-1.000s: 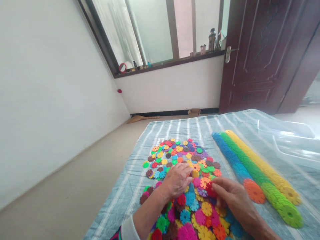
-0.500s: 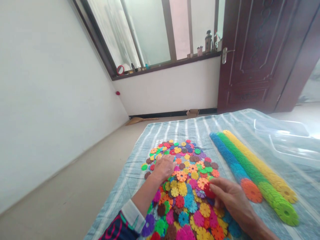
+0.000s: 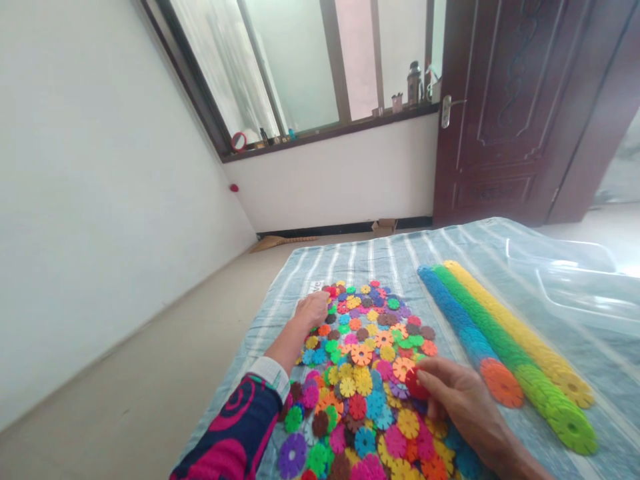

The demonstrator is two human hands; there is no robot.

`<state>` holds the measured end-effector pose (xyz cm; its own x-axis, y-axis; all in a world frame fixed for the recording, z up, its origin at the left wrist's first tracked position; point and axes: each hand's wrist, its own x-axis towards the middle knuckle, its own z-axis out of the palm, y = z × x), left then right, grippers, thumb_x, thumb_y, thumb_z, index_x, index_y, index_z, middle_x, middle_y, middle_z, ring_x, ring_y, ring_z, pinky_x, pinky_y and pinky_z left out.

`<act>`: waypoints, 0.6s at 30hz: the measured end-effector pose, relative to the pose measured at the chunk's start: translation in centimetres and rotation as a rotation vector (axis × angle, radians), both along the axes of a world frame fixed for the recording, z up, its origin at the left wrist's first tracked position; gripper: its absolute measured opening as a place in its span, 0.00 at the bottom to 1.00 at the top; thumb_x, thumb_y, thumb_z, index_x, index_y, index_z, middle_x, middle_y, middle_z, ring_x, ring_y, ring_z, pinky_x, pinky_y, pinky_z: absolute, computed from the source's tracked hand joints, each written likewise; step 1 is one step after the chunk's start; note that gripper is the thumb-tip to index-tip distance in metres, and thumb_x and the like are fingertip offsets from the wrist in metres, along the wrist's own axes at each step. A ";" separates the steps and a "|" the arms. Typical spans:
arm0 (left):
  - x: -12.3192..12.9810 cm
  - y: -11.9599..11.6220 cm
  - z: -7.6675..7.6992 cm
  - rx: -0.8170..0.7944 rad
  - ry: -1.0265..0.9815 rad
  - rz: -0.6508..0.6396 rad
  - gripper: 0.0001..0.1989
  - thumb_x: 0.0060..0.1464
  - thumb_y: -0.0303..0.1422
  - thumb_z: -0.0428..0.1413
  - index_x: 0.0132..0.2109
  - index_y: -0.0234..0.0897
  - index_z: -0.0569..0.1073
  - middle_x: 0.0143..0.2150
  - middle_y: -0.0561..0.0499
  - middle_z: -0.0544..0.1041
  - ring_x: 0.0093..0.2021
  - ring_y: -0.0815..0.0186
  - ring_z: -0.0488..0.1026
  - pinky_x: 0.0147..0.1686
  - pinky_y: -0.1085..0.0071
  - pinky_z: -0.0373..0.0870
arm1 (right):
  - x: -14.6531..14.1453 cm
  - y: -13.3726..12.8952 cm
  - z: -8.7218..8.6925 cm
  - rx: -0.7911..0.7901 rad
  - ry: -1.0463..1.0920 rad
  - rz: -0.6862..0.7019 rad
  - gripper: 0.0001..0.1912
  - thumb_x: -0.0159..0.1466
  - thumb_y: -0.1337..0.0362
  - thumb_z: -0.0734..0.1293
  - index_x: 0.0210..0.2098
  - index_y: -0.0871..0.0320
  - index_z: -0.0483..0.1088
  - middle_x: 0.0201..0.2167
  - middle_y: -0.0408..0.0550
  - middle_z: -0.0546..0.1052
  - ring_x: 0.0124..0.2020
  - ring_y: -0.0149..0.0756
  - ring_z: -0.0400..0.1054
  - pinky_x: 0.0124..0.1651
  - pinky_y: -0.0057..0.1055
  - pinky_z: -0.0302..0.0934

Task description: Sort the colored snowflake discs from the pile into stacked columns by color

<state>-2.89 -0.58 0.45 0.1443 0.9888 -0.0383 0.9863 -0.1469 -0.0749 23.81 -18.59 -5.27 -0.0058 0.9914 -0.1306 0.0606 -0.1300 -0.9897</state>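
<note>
While the right hand [image 3: 463, 403] pinches a red disc [image 3: 415, 384] at the right side of the messy pile of discs [image 3: 363, 381], the left hand [image 3: 311, 311] is at the pile's far left edge. It's by another red disc [image 3: 331, 291], but I can't tell if its fingers grip it. The discs lie on top of each other, so picking one up could drag others along. The blue row [image 3: 450, 307], with an orange disc [image 3: 501, 383] at its near end, lies just beside the right hand, and a bump could knock it crooked. The left sleeve [image 3: 243, 427] might brush loose discs away too.
</note>
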 end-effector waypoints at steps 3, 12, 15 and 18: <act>-0.7 -1.3 0.2 -0.029 0.017 0.005 0.15 0.54 0.25 0.49 0.46 0.42 0.76 0.48 0.46 0.79 0.51 0.59 0.75 0.50 0.67 0.68 | 0.0 0.0 0.4 -0.009 0.003 0.008 0.22 0.55 0.44 0.66 0.31 0.59 0.73 0.11 0.38 0.69 0.14 0.32 0.66 0.20 0.25 0.54; -0.5 -1.7 1.1 -0.045 -0.046 -0.084 0.19 0.53 0.28 0.50 0.51 0.43 0.74 0.51 0.49 0.78 0.54 0.60 0.72 0.53 0.69 0.66 | -0.1 0.1 -0.6 0.016 0.007 -0.015 0.22 0.57 0.45 0.66 0.33 0.59 0.74 0.12 0.38 0.70 0.14 0.30 0.66 0.19 0.23 0.54; 0.4 -0.7 0.5 -0.034 -0.051 -0.085 0.24 0.53 0.24 0.49 0.55 0.44 0.71 0.55 0.50 0.76 0.55 0.62 0.71 0.52 0.70 0.67 | 0.0 0.1 -0.8 0.007 -0.003 -0.016 0.23 0.57 0.44 0.66 0.35 0.59 0.74 0.11 0.39 0.70 0.14 0.31 0.65 0.20 0.24 0.54; 0.8 -1.0 0.3 -0.052 -0.020 -0.083 0.24 0.52 0.22 0.49 0.54 0.45 0.72 0.55 0.50 0.76 0.55 0.61 0.72 0.50 0.69 0.67 | 0.0 0.0 -0.8 -0.005 -0.010 -0.015 0.23 0.57 0.45 0.66 0.35 0.60 0.75 0.11 0.39 0.70 0.14 0.31 0.65 0.20 0.24 0.54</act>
